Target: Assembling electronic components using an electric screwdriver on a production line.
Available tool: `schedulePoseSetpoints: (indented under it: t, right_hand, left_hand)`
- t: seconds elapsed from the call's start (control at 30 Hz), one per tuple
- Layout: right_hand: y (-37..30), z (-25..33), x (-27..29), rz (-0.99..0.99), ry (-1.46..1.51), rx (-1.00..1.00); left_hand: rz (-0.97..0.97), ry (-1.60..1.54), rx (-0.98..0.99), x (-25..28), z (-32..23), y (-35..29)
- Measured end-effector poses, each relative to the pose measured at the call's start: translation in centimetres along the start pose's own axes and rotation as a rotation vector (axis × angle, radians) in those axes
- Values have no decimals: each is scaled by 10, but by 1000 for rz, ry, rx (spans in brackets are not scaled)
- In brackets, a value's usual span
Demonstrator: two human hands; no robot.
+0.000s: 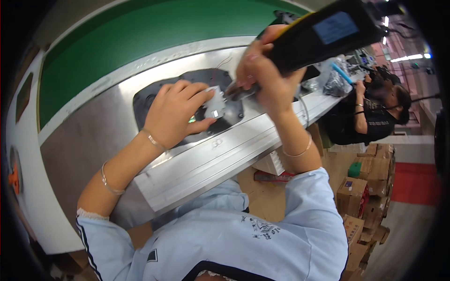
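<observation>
Left hand (176, 110) pinches the white toothed part (215, 104) from its left — right hand (267, 77), wrapped round the black handheld tool (302, 47), angled at the part's right (contact unclear)!

The small white part (214, 107), jagged along its right edge, sits near mid-frame on a flat black panel (201, 77), between the thumb and forefinger of my left hand (174, 111). In my right hand (269, 77), a bulky black tool (300, 46) with yellow trim and a screen slants toward the upper right.
</observation>
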State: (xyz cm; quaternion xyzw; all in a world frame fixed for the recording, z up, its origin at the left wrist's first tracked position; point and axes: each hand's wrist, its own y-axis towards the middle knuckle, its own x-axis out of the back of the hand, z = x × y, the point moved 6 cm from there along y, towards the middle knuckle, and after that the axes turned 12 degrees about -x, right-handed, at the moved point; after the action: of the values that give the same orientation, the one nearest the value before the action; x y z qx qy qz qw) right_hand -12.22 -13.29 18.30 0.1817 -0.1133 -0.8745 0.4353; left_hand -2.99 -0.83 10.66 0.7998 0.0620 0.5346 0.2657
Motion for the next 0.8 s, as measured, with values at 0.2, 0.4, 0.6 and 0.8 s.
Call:
schedulePoseSetpoints:
  t: [0.2, 0.4, 0.6, 0.8]
  right_hand:
    - [0, 0, -9, -51, -62, -75]
    - [-1, 1, -10, -15, -72, -59]
    - [-1, 0, -9, -11, -54, -43]
    - [-1, 1, -9, 5, -53, -38]
  left_hand:
    - [-19, 19, -2, -2, 3, -5]
    - [-41, 40, -19, -1, 1, -6]
    - [-44, 49, -19, -1, 1, -8]
    - [-40, 45, -19, -1, 1, -8]
